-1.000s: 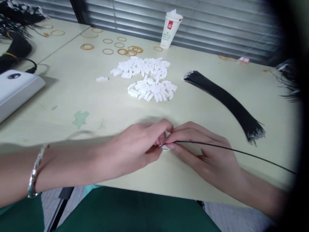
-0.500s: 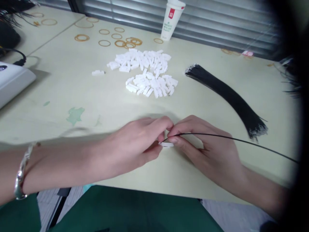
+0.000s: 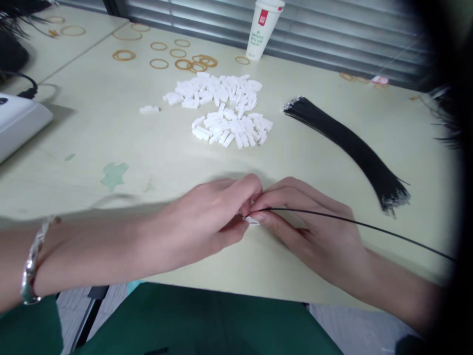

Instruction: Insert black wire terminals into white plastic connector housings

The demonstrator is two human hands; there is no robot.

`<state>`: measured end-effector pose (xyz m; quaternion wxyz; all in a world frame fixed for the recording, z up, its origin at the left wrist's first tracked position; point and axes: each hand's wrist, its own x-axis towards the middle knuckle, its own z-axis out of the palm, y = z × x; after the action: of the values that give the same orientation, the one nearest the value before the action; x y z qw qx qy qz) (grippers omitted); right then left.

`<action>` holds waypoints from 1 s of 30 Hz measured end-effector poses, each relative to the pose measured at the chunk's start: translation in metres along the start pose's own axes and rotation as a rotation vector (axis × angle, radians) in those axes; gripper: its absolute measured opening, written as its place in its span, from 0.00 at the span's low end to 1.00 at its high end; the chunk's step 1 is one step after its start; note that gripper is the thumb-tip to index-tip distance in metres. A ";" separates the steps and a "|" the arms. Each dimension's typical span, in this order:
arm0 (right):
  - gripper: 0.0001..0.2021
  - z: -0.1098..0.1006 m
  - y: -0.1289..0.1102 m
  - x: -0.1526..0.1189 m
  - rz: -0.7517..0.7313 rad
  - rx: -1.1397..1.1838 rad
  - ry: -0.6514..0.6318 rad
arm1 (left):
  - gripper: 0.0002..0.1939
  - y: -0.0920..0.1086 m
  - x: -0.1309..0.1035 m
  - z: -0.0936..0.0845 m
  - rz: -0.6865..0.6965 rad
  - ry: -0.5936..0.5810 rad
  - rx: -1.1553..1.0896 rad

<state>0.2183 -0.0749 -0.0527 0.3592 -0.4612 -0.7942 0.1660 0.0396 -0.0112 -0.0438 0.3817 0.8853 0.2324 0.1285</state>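
Between finger and thumb of my left hand [image 3: 218, 212] is a small white plastic connector housing [image 3: 253, 220], mostly covered by the fingers. My right hand [image 3: 310, 222] pinches a thin black wire [image 3: 354, 222] close to its end, right against the housing. The wire's tip is hidden, so I cannot tell how far it sits inside. The rest of the wire arcs over my right hand toward the right edge. Beyond my hands lie two heaps of like white housings [image 3: 236, 129], and to the right a bundle of black wires [image 3: 351, 143] with metal ends.
Yellowish rubber bands [image 3: 184, 64] are scattered at the back near a white paper cup [image 3: 261, 32]. A single white housing [image 3: 150, 109] lies left of the heaps. A white device [image 3: 22, 123] with a cable stands at the left edge. Blinds close off the back.
My right hand has shifted slightly left, bringing the wire's end closer to my left fingers. Less of the white housing shows between the hands now.
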 end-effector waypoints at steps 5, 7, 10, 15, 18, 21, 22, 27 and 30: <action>0.08 -0.003 -0.002 -0.002 0.005 -0.003 0.010 | 0.12 0.000 0.000 0.000 -0.002 0.004 -0.002; 0.09 -0.003 -0.001 -0.003 -0.005 -0.021 0.022 | 0.12 0.000 0.000 0.000 -0.002 0.009 -0.005; 0.10 -0.002 0.000 -0.004 -0.022 -0.025 0.017 | 0.12 0.000 0.000 0.000 0.015 0.015 -0.008; 0.10 -0.002 0.002 -0.003 -0.022 -0.033 -0.004 | 0.12 0.001 0.000 -0.001 0.005 0.006 0.006; 0.10 -0.002 0.003 -0.002 -0.003 -0.003 -0.030 | 0.12 0.002 -0.001 -0.001 -0.017 0.006 0.008; 0.10 -0.003 0.004 -0.003 0.022 0.025 -0.048 | 0.13 0.001 -0.001 -0.001 -0.039 -0.002 -0.016; 0.10 -0.004 0.004 -0.003 0.025 0.027 -0.048 | 0.13 0.001 -0.001 -0.001 -0.040 -0.006 -0.026; 0.08 -0.004 0.003 -0.004 0.039 0.022 -0.055 | 0.13 0.001 -0.001 -0.003 -0.053 -0.018 -0.047; 0.08 -0.004 0.003 -0.004 0.035 0.014 -0.059 | 0.13 0.002 -0.001 -0.003 -0.052 -0.028 -0.041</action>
<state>0.2242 -0.0768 -0.0536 0.3360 -0.4674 -0.7950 0.1913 0.0380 -0.0107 -0.0402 0.4062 0.8727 0.2472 0.1110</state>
